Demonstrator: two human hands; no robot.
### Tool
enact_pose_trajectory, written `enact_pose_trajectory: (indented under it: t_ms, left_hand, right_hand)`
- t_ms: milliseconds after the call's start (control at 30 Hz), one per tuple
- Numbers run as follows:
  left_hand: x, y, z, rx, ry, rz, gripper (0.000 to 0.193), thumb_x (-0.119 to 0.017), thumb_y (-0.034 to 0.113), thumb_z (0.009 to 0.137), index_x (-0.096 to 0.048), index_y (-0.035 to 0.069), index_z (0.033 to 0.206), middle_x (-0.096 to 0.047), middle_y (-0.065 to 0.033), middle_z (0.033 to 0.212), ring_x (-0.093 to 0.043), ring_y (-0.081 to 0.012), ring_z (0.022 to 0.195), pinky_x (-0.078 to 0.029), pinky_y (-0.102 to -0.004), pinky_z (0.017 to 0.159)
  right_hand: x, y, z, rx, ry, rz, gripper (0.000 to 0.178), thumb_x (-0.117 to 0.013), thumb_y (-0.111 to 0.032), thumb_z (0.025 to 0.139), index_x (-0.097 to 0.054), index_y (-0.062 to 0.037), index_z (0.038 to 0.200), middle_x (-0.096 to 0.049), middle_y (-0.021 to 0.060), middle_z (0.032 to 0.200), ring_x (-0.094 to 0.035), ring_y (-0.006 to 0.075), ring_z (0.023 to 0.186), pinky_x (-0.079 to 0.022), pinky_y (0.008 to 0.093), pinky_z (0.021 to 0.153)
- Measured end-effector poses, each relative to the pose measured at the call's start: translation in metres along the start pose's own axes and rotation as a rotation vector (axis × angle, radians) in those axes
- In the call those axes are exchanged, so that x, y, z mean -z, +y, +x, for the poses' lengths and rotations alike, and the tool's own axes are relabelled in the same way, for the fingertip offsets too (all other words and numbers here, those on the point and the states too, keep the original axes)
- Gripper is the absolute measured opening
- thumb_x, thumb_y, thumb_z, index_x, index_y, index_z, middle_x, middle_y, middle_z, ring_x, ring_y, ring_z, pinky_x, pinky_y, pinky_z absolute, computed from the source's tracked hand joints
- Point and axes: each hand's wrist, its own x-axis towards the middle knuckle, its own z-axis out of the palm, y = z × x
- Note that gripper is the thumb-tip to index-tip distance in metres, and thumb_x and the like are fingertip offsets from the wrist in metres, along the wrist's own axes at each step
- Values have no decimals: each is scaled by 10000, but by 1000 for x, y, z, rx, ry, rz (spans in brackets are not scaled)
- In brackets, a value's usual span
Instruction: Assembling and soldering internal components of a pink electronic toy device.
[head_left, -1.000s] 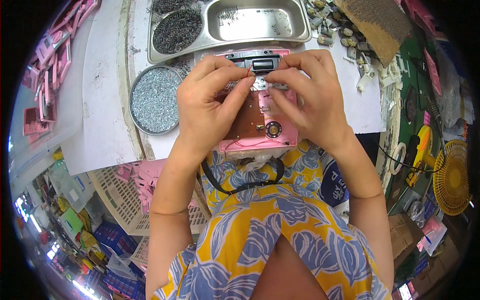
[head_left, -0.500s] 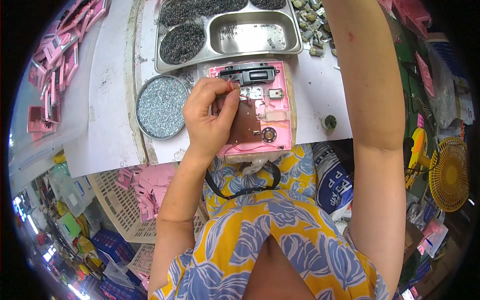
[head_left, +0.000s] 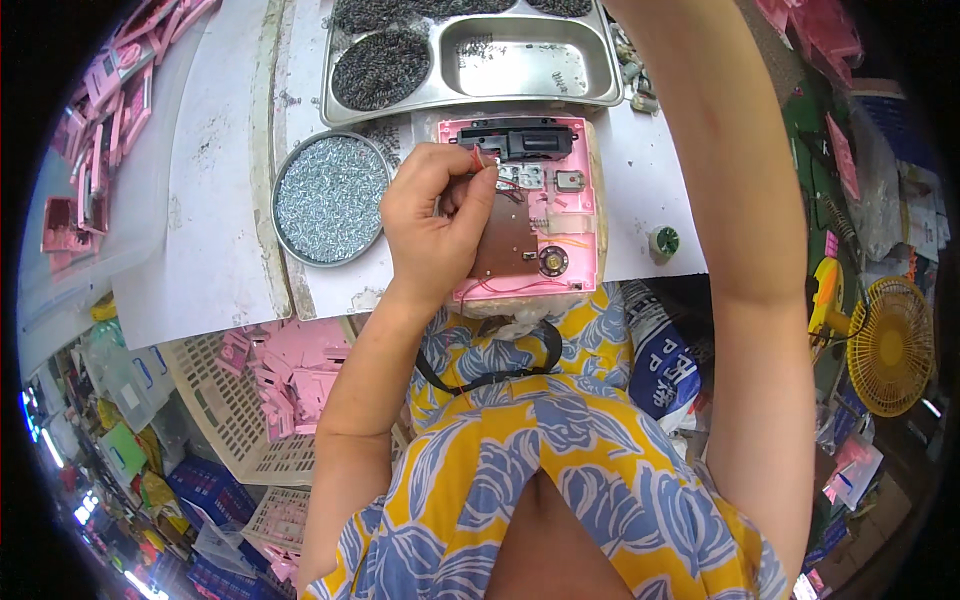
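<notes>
My left hand (head_left: 435, 215) is closed, thumb and index finger pinching thin red wires (head_left: 480, 160). It hovers over the left side of a pink plastic housing (head_left: 587, 225). Inside that housing are a brown circuit board (head_left: 508, 235), partly behind my fingers, and a long black plastic mechanism (head_left: 540, 145) at the far end. A small silver motor (head_left: 569, 181) and a round black-rimmed part (head_left: 553, 261) sit on its right side. My right forearm (head_left: 715, 120) stretches away past the top edge, so the right hand is out of sight.
Silver screws (head_left: 330, 198) fill a round dish left of the housing. Behind stands a metal compartment tray (head_left: 450, 108) with dark small springs (head_left: 382, 70). A green-topped spool (head_left: 664, 241) is at right. Below the table edge, a crate (head_left: 215, 400) holds pink parts; a yellow fan (head_left: 892, 345) stands far right.
The whole view has shifted slightly, with the housing and tray now further right. My left hand keeps its pinch on the wires. The right arm is still stretched out beyond the top edge.
</notes>
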Motion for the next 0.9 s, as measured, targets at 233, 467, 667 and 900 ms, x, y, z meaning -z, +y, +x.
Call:
enact_pose_trajectory:
  t_ms: [233,467,667,900]
  left_hand:
    - [-2,-3,3,-15,9,-22,51,-709,-15,884,-664,-13,908,-609,-37,884,-481,-55,688,-386,-210,603]
    - [0,-4,3,-10,25,-39,50,-716,-8,878,-668,-9,893,-598,-21,838,-443,-29,616,-358,-204,540]
    - [2,27,6,-58,15,189,230,-777,68,802,-680,30,1007,-615,-78,1075,-594,-159,884,-463,-297,808]
    - [-11,50,33,-575,-362,558,231,-809,243,758,-716,153,949,-675,24,985,-602,-198,934,-332,-435,924]
  right_hand:
    - [22,2,-166,-10,69,-25,203,-580,-204,928,-554,-28,1026,-595,108,802,-454,114,553,-432,322,627]
    - [10,28,-167,-115,43,-167,175,-598,-139,922,-550,-19,1041,-621,129,830,-472,130,552,-442,306,607]
    - [20,-5,-162,21,-32,33,213,-585,-199,929,-547,-40,1066,-600,103,831,-472,118,585,-412,307,609]
    - [23,-59,-146,-16,-203,-54,245,-542,-265,969,-544,-65,1111,-592,56,903,-478,93,638,-386,304,688]
